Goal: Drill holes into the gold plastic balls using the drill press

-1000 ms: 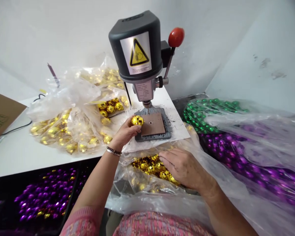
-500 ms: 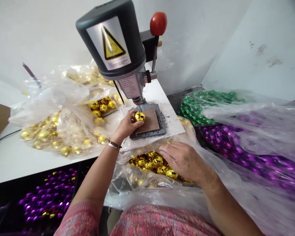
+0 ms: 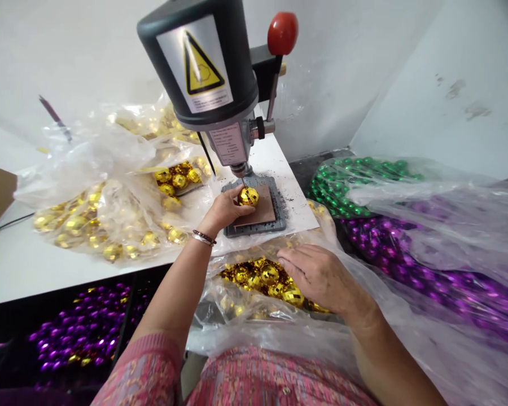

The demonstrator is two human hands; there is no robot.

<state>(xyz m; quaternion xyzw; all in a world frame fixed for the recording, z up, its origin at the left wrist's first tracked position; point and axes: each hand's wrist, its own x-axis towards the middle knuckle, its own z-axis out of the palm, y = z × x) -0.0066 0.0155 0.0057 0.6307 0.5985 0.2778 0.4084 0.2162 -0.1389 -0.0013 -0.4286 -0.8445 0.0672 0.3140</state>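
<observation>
The single view looked from the person's head — forward and steeply down, over the shirt (image 3: pixel 254 378) at the bottom edge toward the drill (image 3: pixel 203 70). It sat close enough to crop the drill's top — yet took in the table (image 3: pixel 29 270) and the wall (image 3: pixel 342 67) behind.

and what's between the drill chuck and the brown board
In the head view, a faceted gold ball, held by the left hand, is between the chuck and the brown board, with the drill bit; whether bit and ball touch, I can't tell.
</observation>
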